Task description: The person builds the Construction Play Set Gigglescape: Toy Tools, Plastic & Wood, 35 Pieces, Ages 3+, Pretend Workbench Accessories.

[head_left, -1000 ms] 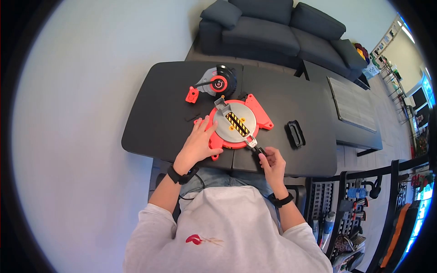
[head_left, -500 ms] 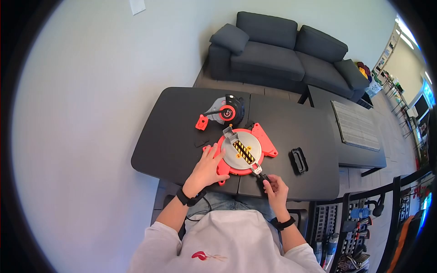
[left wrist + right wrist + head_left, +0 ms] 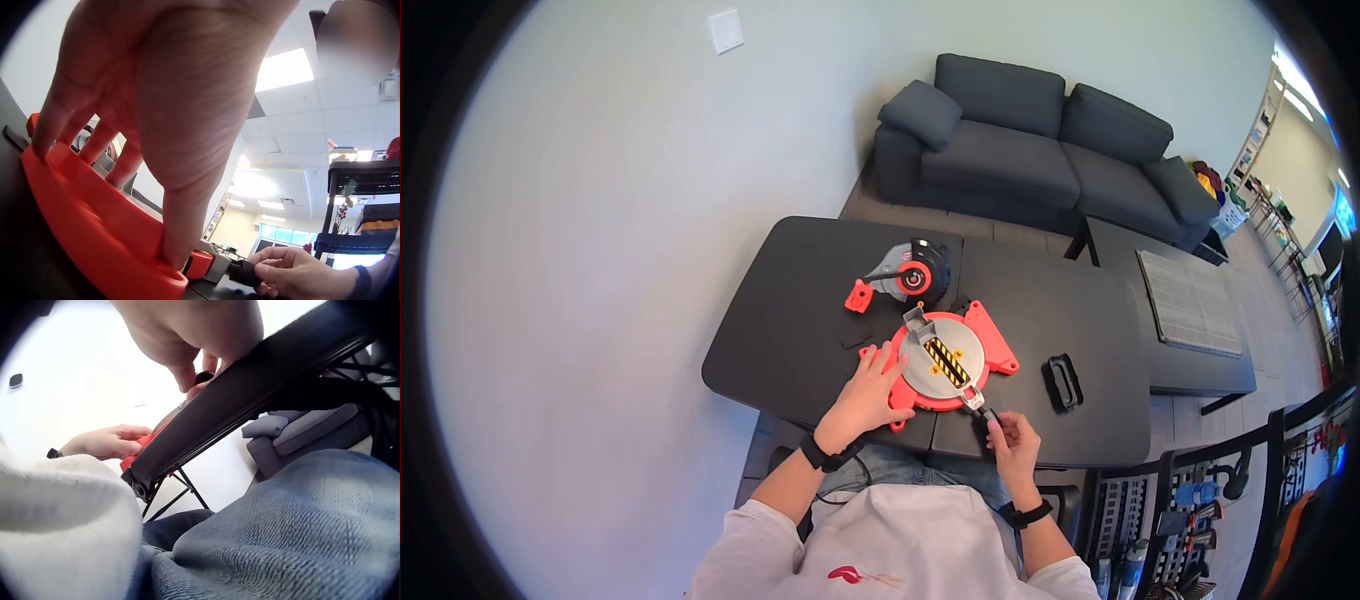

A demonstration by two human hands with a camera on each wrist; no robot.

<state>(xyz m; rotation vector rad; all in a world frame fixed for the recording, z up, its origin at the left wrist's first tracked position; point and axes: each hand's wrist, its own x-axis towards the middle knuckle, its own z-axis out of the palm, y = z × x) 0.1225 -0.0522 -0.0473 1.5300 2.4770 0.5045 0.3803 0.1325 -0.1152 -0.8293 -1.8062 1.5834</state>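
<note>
A red toy miter saw base [image 3: 992,342] with a round grey turntable [image 3: 915,368] lies on the black table. A black-and-yellow striped slot [image 3: 946,362] runs across the turntable. My left hand [image 3: 862,400] is spread over the base's left side; in the left wrist view its fingertips and thumb press on the red plastic [image 3: 94,231]. With thumb and fingers, my right hand [image 3: 1018,447] pinches the black handle [image 3: 245,273] at the turntable's front. Behind the base sits the saw head [image 3: 914,280], with a black blade guard and a red part.
A black oblong frame-like part [image 3: 1063,383] lies right of the base. Left of it is a small black L-shaped piece [image 3: 855,343]. The black table [image 3: 770,290] has its near edge by my lap. A sofa [image 3: 1000,160] and a shelf rack [image 3: 1120,500] stand around.
The head view has tilted upward, so the table and hands appear lower in it. Both hands keep their places on the base and its handle.
</note>
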